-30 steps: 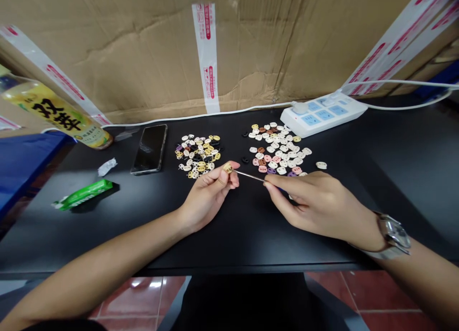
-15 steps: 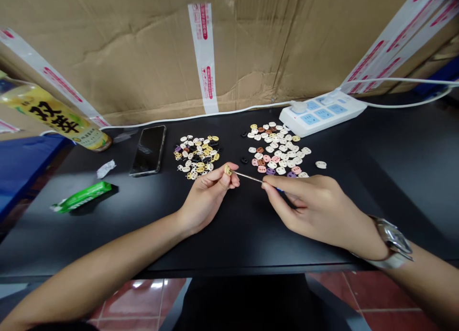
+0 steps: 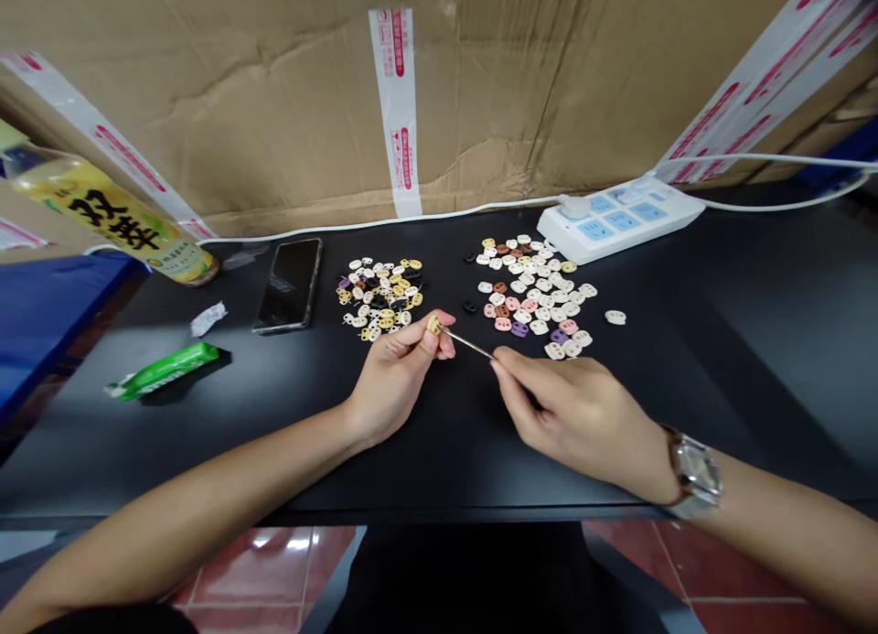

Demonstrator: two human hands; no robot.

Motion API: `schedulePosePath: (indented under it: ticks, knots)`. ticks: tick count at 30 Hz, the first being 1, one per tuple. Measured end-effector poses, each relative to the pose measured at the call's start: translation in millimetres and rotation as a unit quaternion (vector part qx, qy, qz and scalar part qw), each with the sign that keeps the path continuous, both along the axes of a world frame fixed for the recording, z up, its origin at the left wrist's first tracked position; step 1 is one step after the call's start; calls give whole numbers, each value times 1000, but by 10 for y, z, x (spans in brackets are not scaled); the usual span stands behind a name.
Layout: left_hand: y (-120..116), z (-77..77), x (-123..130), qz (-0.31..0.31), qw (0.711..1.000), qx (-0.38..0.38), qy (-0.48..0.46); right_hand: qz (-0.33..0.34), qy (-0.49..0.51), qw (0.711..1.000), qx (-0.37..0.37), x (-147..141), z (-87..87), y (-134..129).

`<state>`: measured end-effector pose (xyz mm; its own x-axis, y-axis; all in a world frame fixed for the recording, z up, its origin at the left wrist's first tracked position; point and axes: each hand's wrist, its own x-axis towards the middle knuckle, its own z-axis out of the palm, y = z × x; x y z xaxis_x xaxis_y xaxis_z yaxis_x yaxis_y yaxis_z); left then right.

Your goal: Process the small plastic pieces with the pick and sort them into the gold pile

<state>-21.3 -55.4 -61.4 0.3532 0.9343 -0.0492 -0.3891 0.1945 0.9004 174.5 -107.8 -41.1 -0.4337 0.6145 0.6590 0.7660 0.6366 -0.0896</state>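
Pinched between the thumb and fingers of my left hand (image 3: 394, 364) is a small pale-yellow plastic piece with holes (image 3: 433, 325). My right hand (image 3: 572, 410) is closed round a thin metal-shafted tool (image 3: 470, 343), whose handle is hidden in the palm. The tool's tip meets the yellow piece; whether it sits inside a hole I cannot tell. Behind my left hand lies a pile of small pieces (image 3: 384, 295) in white, yellow, black and purple, some with thin stems. Beyond my right hand spreads a second group of oval two-hole pieces (image 3: 545, 284), mostly white, with pink, brown and purple ones.
A white power strip (image 3: 617, 222) with a cable stands at the back right, against a cardboard wall (image 3: 274, 94). To the left are a phone (image 3: 288, 284), a drink bottle (image 3: 113, 213), a crumpled tissue (image 3: 208, 318) and a green wrapper (image 3: 165, 370). One white piece (image 3: 615, 317) lies apart.
My right hand has shifted left and slightly lower, and the tool now slants more steeply toward the yellow piece. My left hand keeps its pinch. The view has shifted slightly.
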Motion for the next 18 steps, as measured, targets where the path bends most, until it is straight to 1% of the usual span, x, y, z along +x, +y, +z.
schedulePosePath:
  ticks: [2, 4, 6, 7, 8, 9, 10, 11, 12, 13, 14, 15, 16, 17, 18]
  knots:
    - [2, 0, -3, -1, 1000, -5, 0, 10, -101, 992, 76, 4, -74, -6]
    - [4, 0, -6, -4, 1000, -3, 0, 27, -170, 977, 124, 11, -116, -8]
    - [4, 0, -7, -7, 1000, 2, -1, 35, -185, 972, 140, 9, -120, -3]
    - [3, 0, -7, -8, 1000, 3, -3, 32, -161, 978, 126, 3, -110, 4]
    - [3, 0, -8, -7, 1000, 4, -5, 24, -115, 989, 85, -4, -95, 14]
    - [2, -1, -7, -6, 1000, 4, -6, 13, -51, 998, 23, -12, -77, 25]
    - [3, -3, -7, -4, 1000, 3, -7, 3, 21, 998, -52, -21, -59, 37]
    - [4, -5, -7, -3, 1000, 2, -7, -5, 87, 988, -124, -31, -43, 47]
    - [5, -7, -7, -1, 1000, 0, -8, -10, 134, 975, -178, -43, -33, 52]
    - [7, -10, -6, 1, 1000, -2, -8, -13, 155, 968, -198, -56, -28, 50]
    - [8, -13, -5, 2, 1000, -5, -9, -19, 148, 972, -181, -73, -31, 40]
    - [8, -15, -3, 4, 1000, -7, -9, -25, 114, 984, -132, -91, -40, 21]
    - [8, -16, -1, 6, 1000, -7, -8, -32, 60, 995, -68, -112, -54, -6]
    - [6, -17, 2, 9, 1000, -5, -6, -36, -7, 999, 0, -134, -69, -37]
    - [3, -16, 5, 12, 1000, 0, -1, -35, -74, 995, 62, -156, -84, -70]
